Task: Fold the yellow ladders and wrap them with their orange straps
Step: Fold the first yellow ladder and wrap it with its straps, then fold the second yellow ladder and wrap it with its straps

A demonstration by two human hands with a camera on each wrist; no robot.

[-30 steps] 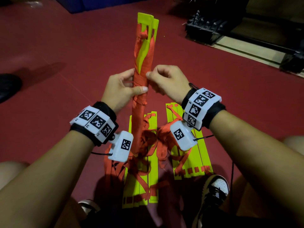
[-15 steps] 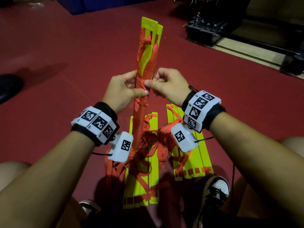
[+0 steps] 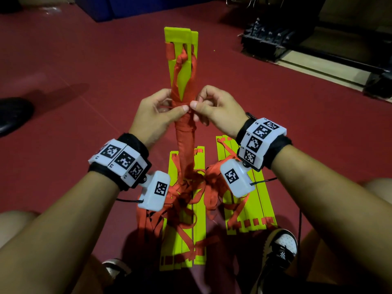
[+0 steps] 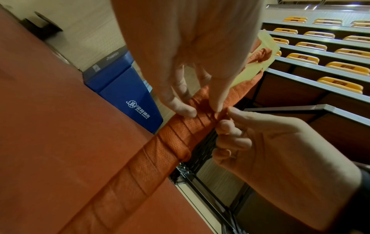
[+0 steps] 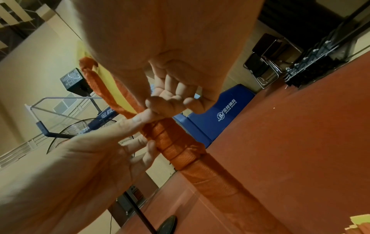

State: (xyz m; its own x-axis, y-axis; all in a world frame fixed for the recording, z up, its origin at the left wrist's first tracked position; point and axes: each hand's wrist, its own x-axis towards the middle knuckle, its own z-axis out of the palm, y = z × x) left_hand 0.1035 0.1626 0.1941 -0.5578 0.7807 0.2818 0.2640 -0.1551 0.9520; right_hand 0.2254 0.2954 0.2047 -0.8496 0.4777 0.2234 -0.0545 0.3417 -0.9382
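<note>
Hands meet at mid-length of the folded yellow plastic ladder bundle: left hand and right hand each pinch its woven orange strap, wound tight below them. Beneath it, flat yellow ladder stacks lie on the red floor.

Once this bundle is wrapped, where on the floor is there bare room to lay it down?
Bare red floor lies to the left, between the black shoe and the folded yellow ladder bundle. More lies right of the bundle, short of the black rack. Between the knees it is crowded: two flat yellow ladders and tangled orange straps.
</note>
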